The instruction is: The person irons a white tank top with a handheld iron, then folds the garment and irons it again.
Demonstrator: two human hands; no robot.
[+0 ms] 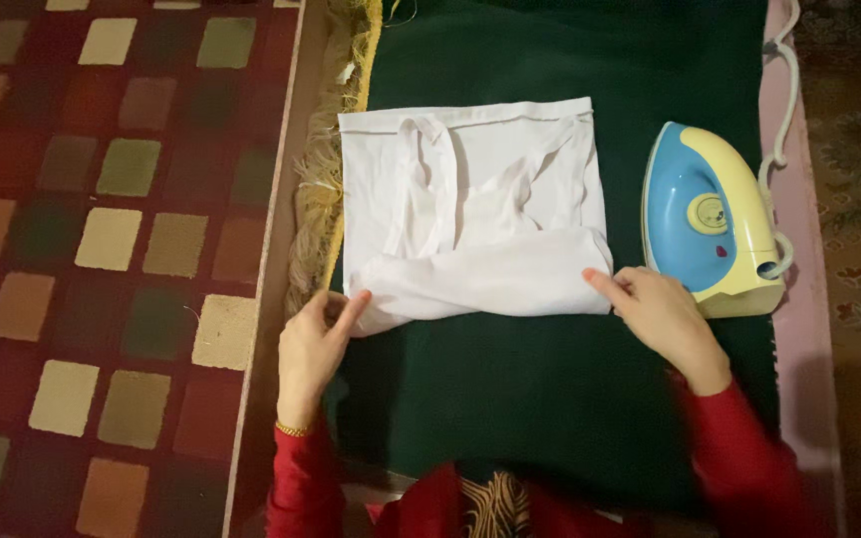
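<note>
A white sleeveless undershirt (475, 214) lies folded on a dark green cloth (550, 379). Its lower part is turned up over the rest. My left hand (316, 344) pinches the fold's near left corner between thumb and fingers. My right hand (655, 309) rests with fingertips on the fold's near right corner. Both arms wear red sleeves, and a gold bangle sits on the left wrist.
A blue and yellow electric iron (712, 219) lies just right of the shirt, its white cord (781, 95) running back along a pink edge. A yellow fringed cloth (326, 169) borders the left side. A rug of coloured squares (102, 249) covers the floor at left.
</note>
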